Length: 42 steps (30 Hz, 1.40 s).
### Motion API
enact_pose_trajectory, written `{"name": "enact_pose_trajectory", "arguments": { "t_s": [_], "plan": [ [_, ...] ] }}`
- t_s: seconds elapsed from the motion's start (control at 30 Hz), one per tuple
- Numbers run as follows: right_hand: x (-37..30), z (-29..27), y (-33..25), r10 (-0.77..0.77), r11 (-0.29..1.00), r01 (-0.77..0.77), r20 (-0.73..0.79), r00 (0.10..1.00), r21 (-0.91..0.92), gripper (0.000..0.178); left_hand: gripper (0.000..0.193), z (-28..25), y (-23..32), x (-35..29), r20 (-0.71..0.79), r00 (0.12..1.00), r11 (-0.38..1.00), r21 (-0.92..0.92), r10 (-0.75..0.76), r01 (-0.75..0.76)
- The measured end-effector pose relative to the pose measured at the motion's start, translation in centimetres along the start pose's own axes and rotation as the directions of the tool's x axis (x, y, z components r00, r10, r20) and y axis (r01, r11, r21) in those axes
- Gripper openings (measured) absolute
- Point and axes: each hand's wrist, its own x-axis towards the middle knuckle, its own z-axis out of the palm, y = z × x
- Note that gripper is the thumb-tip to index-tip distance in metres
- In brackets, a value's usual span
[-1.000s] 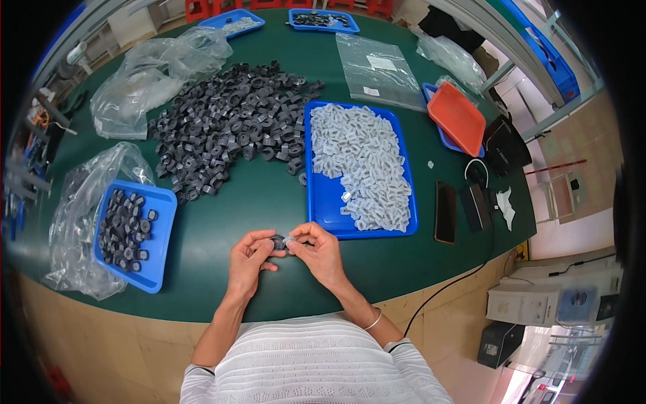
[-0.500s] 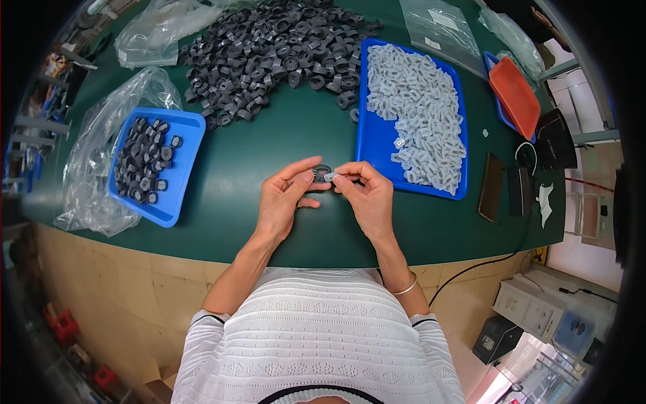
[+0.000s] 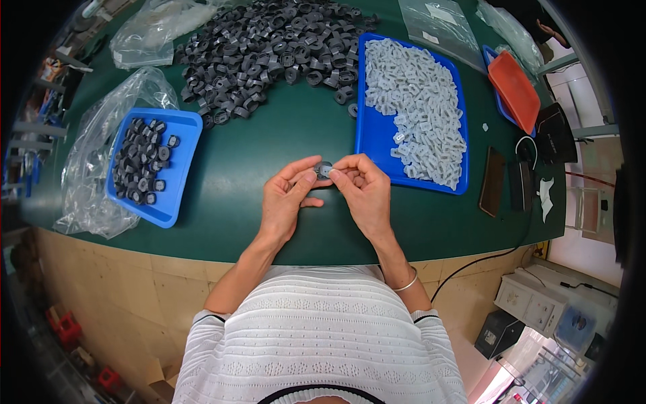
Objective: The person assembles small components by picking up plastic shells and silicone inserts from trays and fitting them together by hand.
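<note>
My left hand (image 3: 286, 195) pinches a small dark grey ring-shaped plastic part (image 3: 321, 166) between thumb and fingers. Against it, my right hand (image 3: 365, 192) presses a small translucent whitish plastic piece (image 3: 328, 171), which lies at the ring's opening; whether it is seated there I cannot tell. Both hands are close together above the green table. To the right stands a blue tray (image 3: 377, 145) of many similar whitish pieces. A smaller blue tray (image 3: 176, 182) at the left holds several dark parts with pale pieces showing in some.
A large heap of dark ring parts (image 3: 269, 54) lies at the back of the green table (image 3: 269, 135). Clear plastic bags (image 3: 87, 168) lie around the left tray. At the right are an orange tray (image 3: 515, 93), a phone-like dark slab (image 3: 492, 183) and a black box (image 3: 519, 185).
My right hand has brought the whitish piece slightly left, onto the dark ring part. My left hand keeps its pinch on the ring, almost in the same place.
</note>
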Motion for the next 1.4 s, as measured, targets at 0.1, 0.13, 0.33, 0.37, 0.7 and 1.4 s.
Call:
{"name": "enact_pose_trajectory", "arguments": {
  "t_s": [0.1,0.13,0.33,0.37,0.7,1.4],
  "plan": [
    [0.0,0.1,0.0,0.008,1.000,-0.008,0.009,1.000,0.000,0.007,0.033,0.0,-0.1,0.0,0.001,1.000,1.000,-0.005,-0.002,0.002],
    [0.0,0.2,0.0,0.006,1.000,-0.006,0.012,1.000,-0.009,0.006,0.033,0.0,-0.1,0.0,0.006,1.000,1.000,-0.015,0.009,-0.009],
    [0.0,0.4,0.1,0.021,1.000,-0.021,0.020,1.000,-0.008,0.006,0.033,-0.1,-0.4,-0.1,0.021,0.999,0.999,-0.011,0.041,-0.041],
    [0.1,0.4,0.2,0.021,1.000,-0.021,0.019,1.000,-0.008,0.006,0.032,0.0,-0.4,-0.1,0.022,0.998,0.998,0.000,0.057,-0.057],
    [0.6,0.8,0.2,-0.004,0.998,0.002,0.029,1.000,0.069,0.017,0.031,0.5,-0.3,-0.3,-0.002,0.998,0.997,-0.044,0.069,-0.069],
    [0.0,-0.7,-0.6,-0.188,0.924,0.268,0.286,0.940,-0.274,0.036,0.030,-0.3,0.7,-0.6,-0.018,0.996,0.990,0.112,0.087,-0.084]
  ]
}}
